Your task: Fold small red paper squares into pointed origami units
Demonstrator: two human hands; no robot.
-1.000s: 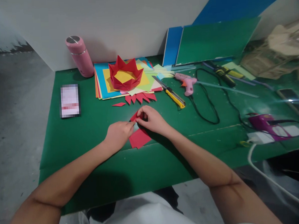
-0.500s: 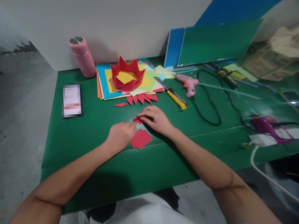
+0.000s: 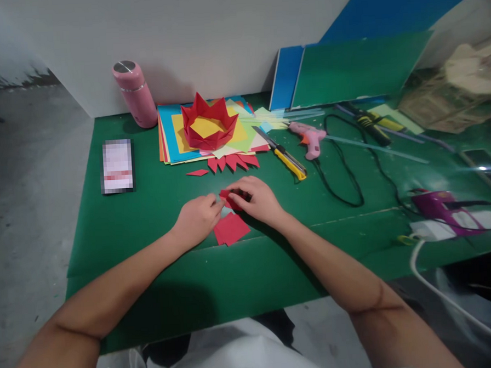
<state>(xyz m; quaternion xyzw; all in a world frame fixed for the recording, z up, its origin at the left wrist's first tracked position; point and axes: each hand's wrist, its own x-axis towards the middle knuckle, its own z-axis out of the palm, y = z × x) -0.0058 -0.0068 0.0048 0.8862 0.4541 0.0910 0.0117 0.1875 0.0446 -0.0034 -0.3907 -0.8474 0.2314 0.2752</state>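
On the green surface, a small folded red paper piece sits at the middle, held between both hands. The right hand pinches its right side with curled fingers, and the left hand pinches its left edge. Just nearer lie flat red paper squares. Farther back, a red folded paper crown stands on a stack of coloured paper sheets.
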